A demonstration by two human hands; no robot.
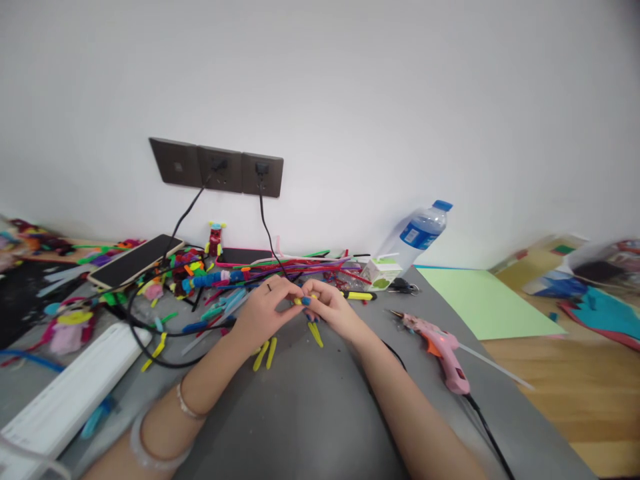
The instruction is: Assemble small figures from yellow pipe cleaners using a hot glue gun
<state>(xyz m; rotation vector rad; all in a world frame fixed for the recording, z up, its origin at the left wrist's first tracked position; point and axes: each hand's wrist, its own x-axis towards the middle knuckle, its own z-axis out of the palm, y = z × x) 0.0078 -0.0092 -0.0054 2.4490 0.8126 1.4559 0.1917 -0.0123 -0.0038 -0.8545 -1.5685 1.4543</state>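
Over the middle of the grey table, my left hand (273, 303) and my right hand (330, 308) meet with their fingertips pinched together. Between them is a small yellow and blue pipe cleaner piece (303, 301), partly covered by the fingers. Just below my hands lie short yellow pipe cleaner strips: a pair (265, 354) by the left wrist and another pair (315, 334) under the right fingers. A yellow and black cutter (359, 296) rests right behind my right hand.
A pink glue gun (440, 347) with a glue stick lies at right, its cord trailing forward. Behind stand a water bottle (425, 230) and a small carton (381, 272). Left are a phone (137, 261), a white power strip (75, 390), cables and fuzzy figures (73, 325). Green paper (480, 301) overhangs the edge.
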